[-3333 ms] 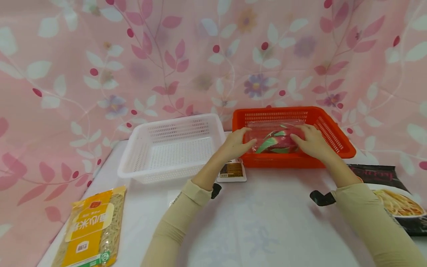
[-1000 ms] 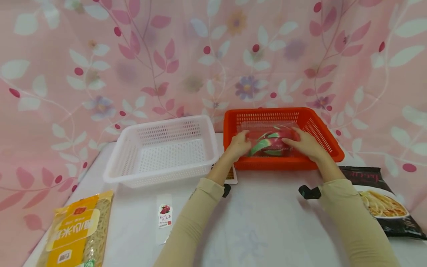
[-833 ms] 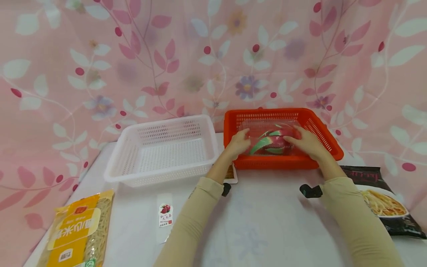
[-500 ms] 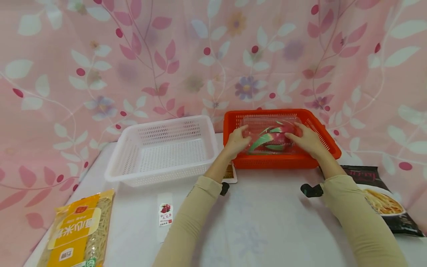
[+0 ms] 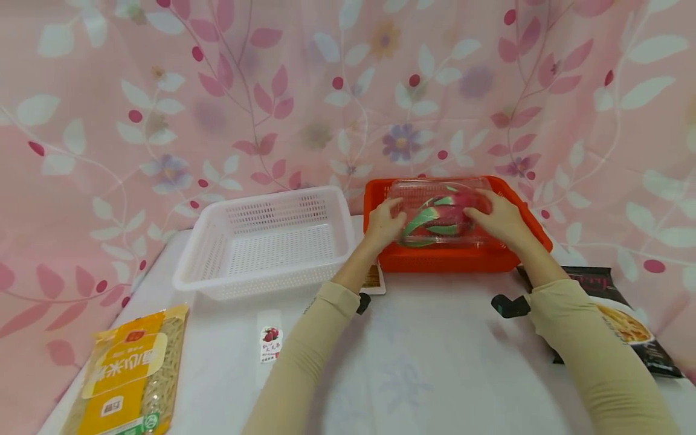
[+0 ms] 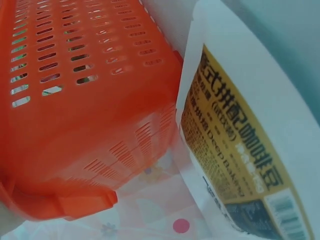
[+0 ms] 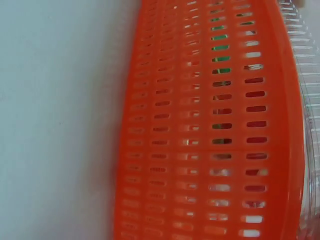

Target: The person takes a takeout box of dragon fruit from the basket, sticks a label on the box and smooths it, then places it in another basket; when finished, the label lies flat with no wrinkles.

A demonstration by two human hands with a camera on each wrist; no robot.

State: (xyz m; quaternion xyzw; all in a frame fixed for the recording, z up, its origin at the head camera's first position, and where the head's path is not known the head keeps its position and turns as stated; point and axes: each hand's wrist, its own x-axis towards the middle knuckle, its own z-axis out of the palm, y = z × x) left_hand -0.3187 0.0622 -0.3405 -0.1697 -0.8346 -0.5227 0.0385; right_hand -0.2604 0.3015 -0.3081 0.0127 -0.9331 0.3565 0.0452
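Note:
Both my hands hold a clear plastic box (image 5: 418,188) of dragon fruit (image 5: 443,217) at the red basket (image 5: 451,261). My left hand (image 5: 385,226) grips the box's left end, and my right hand (image 5: 501,219) grips the right end with the thumb over the near side. The far edge of the box stands about level with the basket's back rim. In the right wrist view, ribbed clear plastic (image 7: 311,95) shows beyond the basket's rim, and pink and green show through the slots. Neither wrist view plainly shows the fingers.
Left of the red basket stands a white basket (image 5: 266,278). A white coffee bean pouch (image 6: 235,135) lies between the baskets, partly hidden. A yellow noodle pack (image 5: 127,368) is at front left, a dragon fruit label (image 5: 270,344) nearer the middle, and a black food packet (image 5: 625,320) at right.
The clear box has come up from inside the red basket to around rim height, both hands rising with it. The baskets have stayed in place; the head view has shifted slightly.

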